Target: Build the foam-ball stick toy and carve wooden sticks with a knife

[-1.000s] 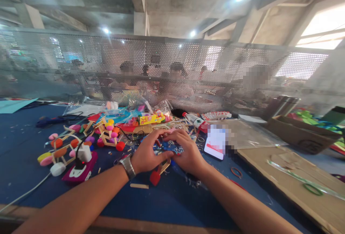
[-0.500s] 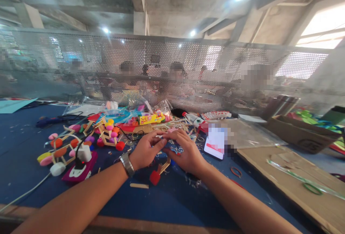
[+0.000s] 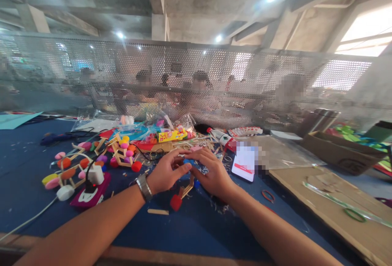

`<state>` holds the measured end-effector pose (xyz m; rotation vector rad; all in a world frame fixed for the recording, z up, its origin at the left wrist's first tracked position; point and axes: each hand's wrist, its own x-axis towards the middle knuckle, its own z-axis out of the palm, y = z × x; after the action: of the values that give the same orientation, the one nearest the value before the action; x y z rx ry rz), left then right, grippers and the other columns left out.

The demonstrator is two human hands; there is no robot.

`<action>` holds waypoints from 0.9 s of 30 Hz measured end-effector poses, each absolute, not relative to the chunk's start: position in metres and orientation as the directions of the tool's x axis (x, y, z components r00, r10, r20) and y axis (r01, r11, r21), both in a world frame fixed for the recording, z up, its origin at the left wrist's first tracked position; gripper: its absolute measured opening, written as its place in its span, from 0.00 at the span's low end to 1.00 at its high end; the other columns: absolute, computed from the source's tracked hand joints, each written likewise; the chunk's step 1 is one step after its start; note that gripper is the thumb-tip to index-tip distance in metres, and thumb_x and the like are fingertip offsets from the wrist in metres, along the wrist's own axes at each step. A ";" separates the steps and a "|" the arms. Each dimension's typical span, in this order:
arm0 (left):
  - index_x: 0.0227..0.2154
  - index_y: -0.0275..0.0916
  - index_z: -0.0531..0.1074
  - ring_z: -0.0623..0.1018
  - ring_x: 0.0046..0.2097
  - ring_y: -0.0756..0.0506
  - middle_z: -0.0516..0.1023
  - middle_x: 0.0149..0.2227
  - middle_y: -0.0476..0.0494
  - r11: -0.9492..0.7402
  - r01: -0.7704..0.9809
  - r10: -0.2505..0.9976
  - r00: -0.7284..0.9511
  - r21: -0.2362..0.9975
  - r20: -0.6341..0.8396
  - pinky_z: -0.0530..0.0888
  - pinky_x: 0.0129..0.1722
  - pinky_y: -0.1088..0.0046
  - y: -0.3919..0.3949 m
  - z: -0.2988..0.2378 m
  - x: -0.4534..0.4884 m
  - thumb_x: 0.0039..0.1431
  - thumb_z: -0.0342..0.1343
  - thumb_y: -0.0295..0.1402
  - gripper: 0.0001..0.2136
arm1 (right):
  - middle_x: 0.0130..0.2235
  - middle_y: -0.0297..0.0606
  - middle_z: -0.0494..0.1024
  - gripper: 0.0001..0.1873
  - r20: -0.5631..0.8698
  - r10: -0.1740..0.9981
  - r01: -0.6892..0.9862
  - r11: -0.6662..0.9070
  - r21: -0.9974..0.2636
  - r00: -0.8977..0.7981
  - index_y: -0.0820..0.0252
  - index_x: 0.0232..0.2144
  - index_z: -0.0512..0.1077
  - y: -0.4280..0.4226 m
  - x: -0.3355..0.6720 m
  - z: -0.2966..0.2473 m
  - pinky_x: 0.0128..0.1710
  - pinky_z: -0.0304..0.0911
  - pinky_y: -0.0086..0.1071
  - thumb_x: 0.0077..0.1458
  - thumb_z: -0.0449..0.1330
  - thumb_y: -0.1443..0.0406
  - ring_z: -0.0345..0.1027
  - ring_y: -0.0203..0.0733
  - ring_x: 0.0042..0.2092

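My left hand (image 3: 167,172), with a metal watch (image 3: 143,187) on its wrist, and my right hand (image 3: 212,174) meet over a small craft model of wooden sticks (image 3: 186,190) on the blue table. The fingers of both hands are curled and pinch a small blue piece (image 3: 188,162) between them. A red ball (image 3: 175,202) on the model's near end pokes out below my hands. A loose wooden stick (image 3: 158,211) lies just in front of my left wrist.
Stick-and-ball models (image 3: 73,168) and a purple power strip (image 3: 91,192) lie at the left. A phone (image 3: 244,162), glue bottle (image 3: 222,137), packets (image 3: 171,134), cardboard sheets (image 3: 333,205) and a box (image 3: 343,149) sit around. A perforated metal screen (image 3: 196,82) stands behind, with people beyond.
My hands lay spread over the model a second ago; their fingertips have since drawn together into a pinch on the small blue piece. The model stays where it was.
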<state>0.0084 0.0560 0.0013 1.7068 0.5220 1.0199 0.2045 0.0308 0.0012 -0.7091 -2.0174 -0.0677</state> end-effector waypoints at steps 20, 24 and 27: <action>0.57 0.39 0.75 0.80 0.38 0.48 0.83 0.45 0.38 -0.293 -0.275 0.705 0.585 0.916 0.401 0.77 0.40 0.71 0.055 0.002 0.011 0.64 0.64 0.49 0.25 | 0.45 0.45 0.82 0.12 0.819 0.451 0.507 0.828 -0.237 -0.354 0.54 0.51 0.77 0.031 0.206 -0.001 0.49 0.75 0.46 0.69 0.60 0.59 0.77 0.49 0.48; 0.57 0.39 0.74 0.82 0.46 0.42 0.83 0.49 0.35 -0.269 -0.272 0.718 0.583 0.924 0.380 0.78 0.46 0.66 0.056 0.002 0.011 0.61 0.67 0.46 0.26 | 0.44 0.44 0.82 0.12 0.831 0.432 0.495 0.839 -0.228 -0.350 0.53 0.51 0.78 0.032 0.207 -0.002 0.48 0.76 0.46 0.68 0.61 0.63 0.77 0.49 0.47; 0.56 0.39 0.75 0.82 0.47 0.41 0.83 0.48 0.35 -0.269 -0.264 0.737 0.563 0.926 0.374 0.78 0.47 0.65 0.056 0.004 0.010 0.58 0.70 0.45 0.26 | 0.47 0.45 0.82 0.14 0.815 0.471 0.508 0.820 -0.264 -0.337 0.52 0.53 0.77 0.032 0.208 -0.004 0.51 0.75 0.48 0.67 0.62 0.63 0.77 0.50 0.50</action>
<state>0.0104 0.0556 0.0040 1.5644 0.4139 1.0124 0.2078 0.0320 -0.0035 -0.7271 -1.9840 -0.0452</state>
